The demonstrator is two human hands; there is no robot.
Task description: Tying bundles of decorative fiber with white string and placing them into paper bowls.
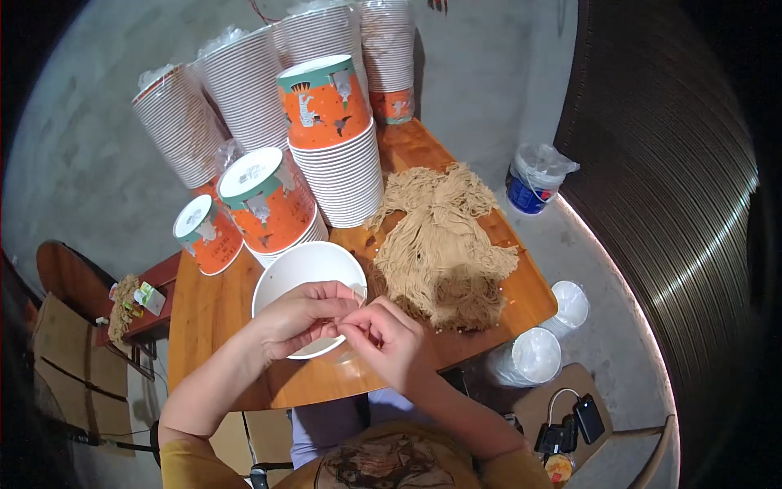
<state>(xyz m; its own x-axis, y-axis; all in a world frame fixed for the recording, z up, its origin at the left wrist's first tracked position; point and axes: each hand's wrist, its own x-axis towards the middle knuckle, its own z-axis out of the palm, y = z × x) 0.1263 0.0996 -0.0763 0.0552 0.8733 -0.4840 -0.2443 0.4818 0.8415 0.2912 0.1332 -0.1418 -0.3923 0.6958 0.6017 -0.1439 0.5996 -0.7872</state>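
A white paper bucket (pixel 285 273) stands with its open mouth toward me near the front of the wooden table. My left hand (pixel 303 319) is over its near right rim, fingers closed in a pinch. Touching it from the right is my right hand (pixel 389 341), thumb and forefinger also pinched together. Whatever sits between the fingertips is too small to make out. Beyond my right hand lies a large heap of tan yarn-like strands (pixel 440 244), with small pale bits scattered around its edge.
Tall stacks of white paper buckets (pixel 252 81) and orange-and-green printed buckets (pixel 269 200) crowd the table's (pixel 220 350) far left. A plastic-lined pail (pixel 533 183) stands on the floor at right. Wrapped white tubs (pixel 533 359) and a black phone (pixel 588 417) lie below the right edge.
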